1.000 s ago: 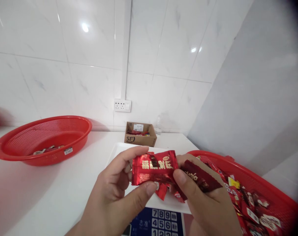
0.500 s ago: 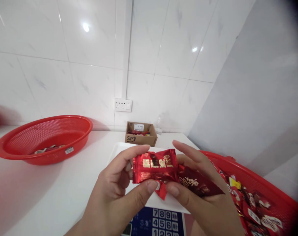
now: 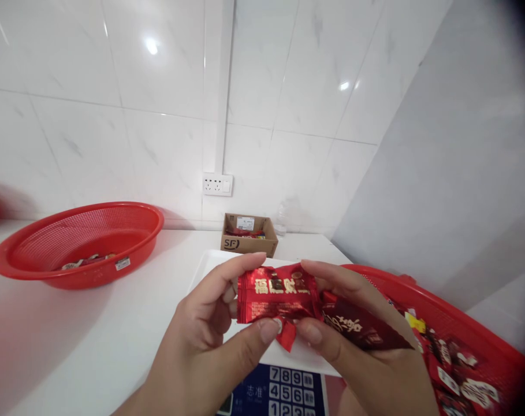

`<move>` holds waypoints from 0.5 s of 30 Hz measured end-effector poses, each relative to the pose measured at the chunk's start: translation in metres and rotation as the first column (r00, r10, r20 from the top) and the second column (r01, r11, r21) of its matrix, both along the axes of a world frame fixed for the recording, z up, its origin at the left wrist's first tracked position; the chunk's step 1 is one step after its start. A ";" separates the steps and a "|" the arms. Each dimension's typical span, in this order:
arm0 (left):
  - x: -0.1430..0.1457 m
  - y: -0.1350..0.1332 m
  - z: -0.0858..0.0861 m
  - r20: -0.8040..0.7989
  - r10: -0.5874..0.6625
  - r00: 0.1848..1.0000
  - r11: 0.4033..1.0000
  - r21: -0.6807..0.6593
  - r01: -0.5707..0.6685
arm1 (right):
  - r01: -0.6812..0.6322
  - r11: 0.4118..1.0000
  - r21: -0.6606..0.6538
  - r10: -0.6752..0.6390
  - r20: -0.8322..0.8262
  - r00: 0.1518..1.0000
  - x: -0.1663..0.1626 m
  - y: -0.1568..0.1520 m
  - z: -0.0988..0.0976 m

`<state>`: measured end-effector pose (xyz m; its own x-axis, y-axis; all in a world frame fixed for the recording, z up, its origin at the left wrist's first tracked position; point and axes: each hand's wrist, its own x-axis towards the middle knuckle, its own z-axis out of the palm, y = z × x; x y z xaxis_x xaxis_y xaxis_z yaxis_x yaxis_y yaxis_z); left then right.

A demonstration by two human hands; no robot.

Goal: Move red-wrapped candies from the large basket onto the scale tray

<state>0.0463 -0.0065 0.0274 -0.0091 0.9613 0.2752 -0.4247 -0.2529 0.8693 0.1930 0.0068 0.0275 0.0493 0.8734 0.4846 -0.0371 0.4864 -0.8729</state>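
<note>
A shiny red wrapped candy (image 3: 279, 292) with gold characters is held up between both hands. My left hand (image 3: 219, 323) pinches its left end between thumb and fingers. My right hand (image 3: 353, 323) grips the right end, thumb below and index finger on the top edge. Tucked in the right palm is a dark red candy packet (image 3: 361, 326) with pale lettering. Another small red wrapper piece (image 3: 287, 338) shows below the candy, between the thumbs; what it belongs to is hidden. Beneath the hands lies the white tray of a scale (image 3: 205, 266) with a blue keypad (image 3: 283, 393).
A red plastic basket (image 3: 80, 283) with some packets stands on the left. At the right, another red basket (image 3: 474, 323) holds many wrapped candies. A cardboard box (image 3: 249, 245) with packets sits near the wall, beside a clear plastic item (image 3: 282, 222). A wall socket (image 3: 218, 184) is above.
The right index finger has come down onto the candy's top edge. The red candy has shifted slightly right and tilted a little. The dark packet has moved slightly right with the right hand.
</note>
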 end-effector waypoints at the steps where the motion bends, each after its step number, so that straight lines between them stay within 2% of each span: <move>1: 0.000 0.000 0.000 0.006 -0.009 1.000 1.000 -0.009 0.009 | 0.000 1.000 -0.004 0.000 0.000 1.000 0.000 0.000 0.000; 11: -0.002 0.004 0.001 0.067 -0.119 0.991 0.993 -0.013 0.120 | 0.043 0.999 -0.001 -0.043 -0.041 0.998 0.000 -0.004 -0.001; 15: -0.006 0.009 -0.003 0.101 -0.188 0.977 0.982 0.039 0.185 | 0.017 1.000 0.022 -0.016 -0.043 0.999 0.001 -0.003 0.000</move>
